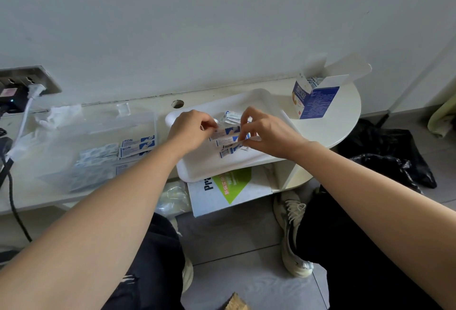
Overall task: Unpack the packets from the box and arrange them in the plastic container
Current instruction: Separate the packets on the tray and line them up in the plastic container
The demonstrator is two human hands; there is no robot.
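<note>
One view only, wide-angle, head-worn. Camera is looking forward and down, facing the wall (pixel 222 26). Desk (pixel 340 122) is sitting near, across mid-frame; both forearms (pixel 111 198) are showing from the bottom corners. Floor (pixel 234 235) is filling the lower edge beneath.

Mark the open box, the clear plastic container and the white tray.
open box (pixel 320 102): head view, blue side panel.
clear plastic container (pixel 70 140): head view, bare left part.
white tray (pixel 212 168): head view, bare near part.

A plain white wall (pixel 222 13) backs a cream round-ended table (pixel 341 122) standing on grey floor tiles (pixel 234 233).
</note>
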